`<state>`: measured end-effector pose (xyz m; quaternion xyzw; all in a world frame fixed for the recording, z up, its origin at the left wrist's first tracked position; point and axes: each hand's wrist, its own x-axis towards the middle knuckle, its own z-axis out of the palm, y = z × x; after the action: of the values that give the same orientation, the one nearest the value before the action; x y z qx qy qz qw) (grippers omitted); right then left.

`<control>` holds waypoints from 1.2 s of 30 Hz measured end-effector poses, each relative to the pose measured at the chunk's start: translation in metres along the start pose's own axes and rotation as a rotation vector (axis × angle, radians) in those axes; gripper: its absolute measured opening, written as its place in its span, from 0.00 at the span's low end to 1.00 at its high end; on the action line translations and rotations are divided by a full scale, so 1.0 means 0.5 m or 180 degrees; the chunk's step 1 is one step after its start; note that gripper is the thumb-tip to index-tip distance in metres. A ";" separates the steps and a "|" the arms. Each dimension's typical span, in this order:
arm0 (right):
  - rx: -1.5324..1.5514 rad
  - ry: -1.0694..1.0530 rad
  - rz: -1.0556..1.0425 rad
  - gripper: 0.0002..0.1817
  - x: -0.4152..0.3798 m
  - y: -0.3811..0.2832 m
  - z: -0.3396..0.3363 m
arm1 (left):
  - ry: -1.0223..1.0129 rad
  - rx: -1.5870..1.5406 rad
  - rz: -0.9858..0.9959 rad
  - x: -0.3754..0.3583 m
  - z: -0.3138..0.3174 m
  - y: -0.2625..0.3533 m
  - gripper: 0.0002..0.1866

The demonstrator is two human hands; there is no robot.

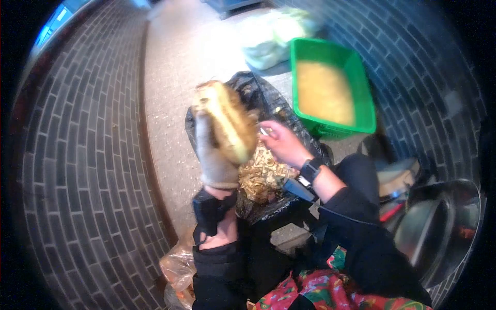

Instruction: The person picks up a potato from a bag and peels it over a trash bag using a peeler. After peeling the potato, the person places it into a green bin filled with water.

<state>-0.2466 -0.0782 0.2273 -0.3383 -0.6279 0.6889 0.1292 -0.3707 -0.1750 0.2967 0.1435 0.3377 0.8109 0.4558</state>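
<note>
My left hand (216, 157), in a pale work glove, holds up a large, long root vegetable (230, 124). Its brown skin is partly stripped, with a pale yellow band showing along its length; motion blurs it. Close to its right side is my bare right hand (283, 145), fingers closed round a small tool with a whitish tip (264, 132), mostly hidden by the fingers. Below both hands, a black plastic bag (263, 93) lies open with a heap of pale peelings (263, 173) in it.
A green crate (369, 103) with cloudy yellowish contents stands at the right. Behind it is a clear bag of pale green produce (268, 44). Metal basins (439, 227) sit at lower right, a plastic bag (178, 263) at lower left. Tiled walls (88, 139) flank both sides.
</note>
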 end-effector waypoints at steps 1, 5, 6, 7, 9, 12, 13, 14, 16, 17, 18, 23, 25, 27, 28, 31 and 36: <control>-0.0031 0.0055 -0.0213 0.19 -0.001 -0.015 -0.016 | 0.0080 0.0014 -0.0024 0.006 -0.024 0.015 0.38; 0.0355 -0.0208 -0.0550 0.17 -0.012 -0.070 -0.056 | 0.0385 0.0245 -0.0313 -0.007 -0.076 0.042 0.36; 0.0477 -0.0308 -0.0571 0.17 -0.013 -0.075 -0.057 | 0.0552 0.0481 -0.0403 -0.005 -0.096 0.035 0.34; 0.0496 -0.0231 -0.0663 0.18 -0.016 -0.068 -0.055 | 0.0659 0.0549 -0.0420 -0.001 -0.116 0.023 0.30; 0.0189 -0.0321 -0.0682 0.18 -0.026 -0.048 -0.052 | 0.0727 0.0436 -0.0469 0.005 -0.135 0.003 0.26; -0.0395 -0.0207 -0.0898 0.18 -0.038 -0.014 -0.054 | 0.0783 0.0379 -0.0626 0.003 -0.106 -0.012 0.23; -0.0220 -0.0203 -0.0877 0.18 -0.040 -0.015 -0.056 | 0.0713 0.0370 -0.0648 0.007 -0.097 -0.018 0.23; -0.0035 -0.0202 -0.0853 0.18 -0.037 -0.016 -0.059 | 0.0648 0.0370 -0.0669 0.011 -0.092 -0.024 0.22; -0.0203 -0.0220 -0.0778 0.18 -0.027 -0.031 -0.071 | 0.0632 0.0366 -0.0652 0.030 -0.119 -0.056 0.23; -0.0342 -0.0186 -0.0701 0.18 -0.023 -0.035 -0.075 | 0.0746 0.0413 -0.0626 0.038 -0.129 -0.072 0.24; -0.0317 -0.0193 -0.0695 0.18 -0.018 -0.035 -0.077 | 0.0848 0.0474 -0.0606 0.047 -0.137 -0.089 0.25; -0.1087 0.0304 -0.0994 0.19 -0.004 -0.033 -0.085 | 0.1046 0.1034 -0.0399 0.073 -0.136 -0.143 0.27; -0.1243 0.0399 -0.1033 0.19 -0.001 -0.032 -0.081 | 0.1166 0.0990 -0.0519 0.077 -0.122 -0.147 0.28; -0.1431 0.0277 -0.0818 0.21 -0.003 -0.042 -0.079 | 0.1222 0.1006 -0.0585 0.073 -0.107 -0.141 0.28; -0.1433 0.0297 -0.0783 0.21 -0.006 -0.043 -0.072 | 0.1301 0.1001 -0.0593 0.073 -0.094 -0.137 0.28; -0.1482 0.0208 -0.0736 0.20 -0.004 -0.034 -0.043 | 0.1388 0.0537 -0.0579 0.075 -0.086 -0.136 0.28; -0.1631 0.0052 -0.0733 0.20 -0.008 -0.013 -0.020 | 0.1598 0.0622 -0.0387 0.063 -0.133 -0.141 0.26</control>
<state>-0.2389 -0.0720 0.2349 -0.2918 -0.8149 0.4857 0.1220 -0.3784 -0.1512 0.1982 -0.0393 0.5248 0.7558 0.3897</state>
